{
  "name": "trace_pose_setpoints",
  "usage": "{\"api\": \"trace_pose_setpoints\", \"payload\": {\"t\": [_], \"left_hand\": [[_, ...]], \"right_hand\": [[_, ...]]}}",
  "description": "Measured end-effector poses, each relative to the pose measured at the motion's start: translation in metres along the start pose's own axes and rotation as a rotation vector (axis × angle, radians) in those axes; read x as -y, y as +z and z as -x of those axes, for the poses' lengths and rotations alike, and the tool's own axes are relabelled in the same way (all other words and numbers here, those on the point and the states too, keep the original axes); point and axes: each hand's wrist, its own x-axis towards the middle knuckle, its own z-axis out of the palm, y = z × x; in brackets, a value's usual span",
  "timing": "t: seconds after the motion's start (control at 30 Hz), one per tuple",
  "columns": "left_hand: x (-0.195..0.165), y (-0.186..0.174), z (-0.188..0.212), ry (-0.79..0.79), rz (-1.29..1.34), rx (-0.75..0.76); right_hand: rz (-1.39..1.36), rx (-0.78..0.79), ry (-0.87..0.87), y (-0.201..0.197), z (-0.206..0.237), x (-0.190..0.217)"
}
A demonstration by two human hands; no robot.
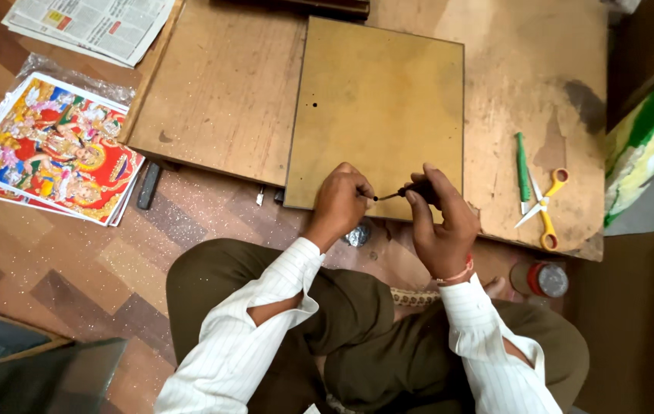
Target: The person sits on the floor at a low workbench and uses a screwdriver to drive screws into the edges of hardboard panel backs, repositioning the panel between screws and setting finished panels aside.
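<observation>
Head view. The person sits cross-legged on the patterned floor [74, 261], in a white striped shirt and dark olive trousers, facing a low wooden surface [219, 92].

A flat brown board [380, 100] lies on that surface, upright to the viewer, its near edge at the surface's front rim. Two small dark holes show on its left part.

The right hand [442, 222] is closed round a small dark-handled tool [411, 190], thumb and fingers pinching the handle. The tool's thin metal tip points left, over the near edge of the board. A red thread band sits on that wrist.

The left hand [340, 201] is curled at the board's near edge, its fingertips meeting the tool's tip. Whether it pinches something small there cannot be told.

Right of the board, on the surface, lie yellow-handled scissors [545, 211], and a green-handled knife [523, 170] just beside them.

On the floor: a stack of colourful printed pictures [55, 149] at left, folded newspaper [93, 27] above it, a dark flat bar [149, 185] near the surface's edge, and a small red-rimmed round container [547, 279] by the right knee. A shiny round item [357, 234] lies below the left hand, partly hidden.
</observation>
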Motion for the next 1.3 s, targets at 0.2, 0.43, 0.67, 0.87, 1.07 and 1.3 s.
{"api": "trace_pose_setpoints", "payload": {"t": [0.2, 0.43, 0.67, 0.87, 1.07, 1.3], "left_hand": [[-0.010, 0.003, 0.002, -0.048, -0.032, -0.012], [-0.014, 0.003, 0.001, -0.069, -0.067, -0.020], [-0.014, 0.004, 0.001, -0.066, -0.074, -0.017], [-0.012, 0.008, 0.001, -0.084, -0.072, -0.021], [-0.012, 0.008, 0.001, -0.085, -0.068, -0.021], [-0.013, 0.008, 0.001, -0.076, -0.075, -0.025]], "right_hand": [[0.026, 0.019, 0.007, 0.004, 0.004, 0.000], [0.051, 0.021, -0.005, 0.007, 0.005, 0.001], [0.085, -0.027, -0.023, 0.007, 0.006, -0.001], [0.120, -0.048, -0.040, 0.008, 0.007, -0.004], [0.124, -0.064, -0.031, 0.009, 0.008, -0.004], [0.116, -0.059, -0.024, 0.008, 0.008, -0.003]]}}
